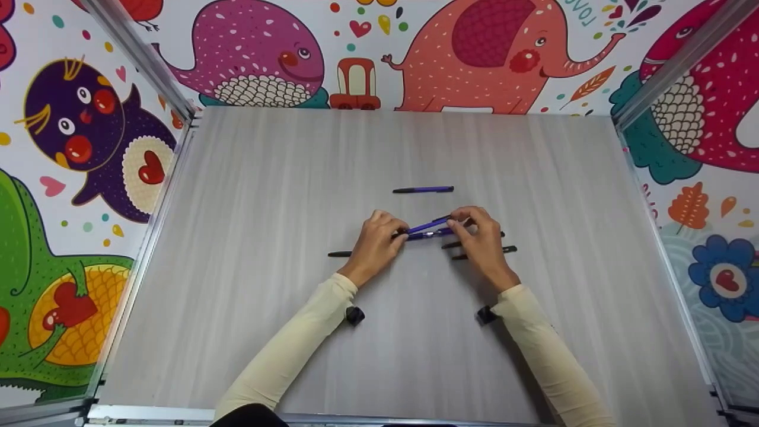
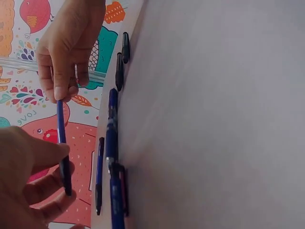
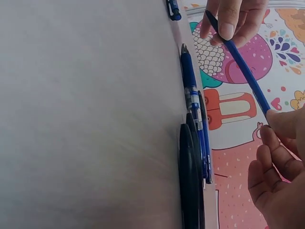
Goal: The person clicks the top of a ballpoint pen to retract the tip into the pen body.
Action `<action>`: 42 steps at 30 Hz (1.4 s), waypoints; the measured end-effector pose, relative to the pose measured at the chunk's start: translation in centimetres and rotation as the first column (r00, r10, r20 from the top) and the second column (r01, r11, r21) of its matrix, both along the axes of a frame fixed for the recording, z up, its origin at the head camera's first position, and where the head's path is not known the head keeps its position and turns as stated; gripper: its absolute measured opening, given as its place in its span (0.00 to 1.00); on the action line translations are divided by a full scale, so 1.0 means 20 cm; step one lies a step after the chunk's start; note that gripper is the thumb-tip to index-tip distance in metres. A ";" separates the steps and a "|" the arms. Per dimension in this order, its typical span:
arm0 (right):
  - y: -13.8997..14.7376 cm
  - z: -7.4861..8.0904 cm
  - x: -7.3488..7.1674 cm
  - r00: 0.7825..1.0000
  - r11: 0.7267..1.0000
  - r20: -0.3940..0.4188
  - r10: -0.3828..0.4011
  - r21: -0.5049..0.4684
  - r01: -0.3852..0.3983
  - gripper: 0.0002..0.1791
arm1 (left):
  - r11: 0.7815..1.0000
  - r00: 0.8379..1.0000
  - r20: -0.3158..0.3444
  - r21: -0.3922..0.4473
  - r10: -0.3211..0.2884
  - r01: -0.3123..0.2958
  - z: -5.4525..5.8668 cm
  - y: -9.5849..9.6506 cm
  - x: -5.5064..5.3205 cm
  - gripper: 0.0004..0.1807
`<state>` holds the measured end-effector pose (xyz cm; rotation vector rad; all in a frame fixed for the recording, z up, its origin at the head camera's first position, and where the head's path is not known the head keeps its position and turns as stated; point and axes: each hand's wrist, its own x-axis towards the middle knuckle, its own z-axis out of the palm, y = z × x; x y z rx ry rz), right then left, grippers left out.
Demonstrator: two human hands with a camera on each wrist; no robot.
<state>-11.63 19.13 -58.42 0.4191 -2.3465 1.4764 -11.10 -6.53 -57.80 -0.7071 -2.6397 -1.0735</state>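
Between both hands, raised over the table, is a slim blue pen (image 1: 428, 226) with a black grip end. My left hand (image 1: 375, 243) pinches it at the black end, thumb against fingers. At the opposite end my right hand (image 1: 481, 243) holds it between thumb and fingertips. Below it, a thicker blue pen (image 2: 112, 129) with a clear and silver middle section lies on the table. Dark pens (image 1: 510, 249) lie partly hidden under my right hand. Another dark pen (image 1: 340, 254) sticks out to the left of my left hand.
A second slim blue pen (image 1: 423, 190) with a black end lies farther back on the table (image 1: 267, 178). Metal frame rails (image 1: 145, 237) edge the tabletop, and panels printed with cartoon animals stand at the back and both sides.
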 end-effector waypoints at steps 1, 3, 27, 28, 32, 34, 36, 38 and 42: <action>0.00 0.00 0.00 1.000 1.000 -0.010 -0.008 -0.009 0.008 0.07 | 1.000 1.000 0.001 0.004 -0.004 0.004 0.00 0.01 0.00 0.04; 0.00 0.01 0.00 0.999 0.999 -0.031 -0.020 -0.029 0.019 0.08 | 1.000 1.000 0.012 0.019 -0.012 0.012 0.01 0.02 0.00 0.04; -0.07 0.30 0.06 0.986 0.985 -0.095 0.139 -0.093 -0.147 0.15 | 0.941 0.946 0.313 0.339 -0.085 -0.027 0.04 0.15 0.05 0.06; -0.07 0.28 0.05 0.984 0.983 -0.094 0.150 -0.091 -0.159 0.16 | 0.934 0.938 0.335 0.355 -0.094 -0.034 0.05 0.15 0.05 0.06; -0.05 0.24 0.03 0.976 0.970 -0.060 0.208 -0.116 -0.214 0.19 | 0.904 0.901 0.411 0.424 -0.140 -0.053 0.06 0.16 0.06 0.06; -0.04 0.24 0.02 0.969 0.959 -0.041 0.242 -0.141 -0.245 0.20 | 0.887 0.882 0.439 0.459 -0.170 -0.057 0.06 0.16 0.06 0.06; -0.04 0.25 0.02 0.959 0.946 -0.027 0.281 -0.162 -0.281 0.22 | 0.873 0.861 0.470 0.483 -0.195 -0.065 0.07 0.16 0.06 0.06; -0.05 0.26 0.02 0.948 0.933 -0.014 0.318 -0.175 -0.315 0.23 | 0.859 0.836 0.502 0.506 -0.223 -0.076 0.07 0.16 0.06 0.06; -0.05 0.28 0.03 0.925 0.909 0.026 0.378 -0.200 -0.366 0.26 | 0.801 0.769 0.554 0.591 -0.318 -0.094 0.08 0.16 0.05 0.07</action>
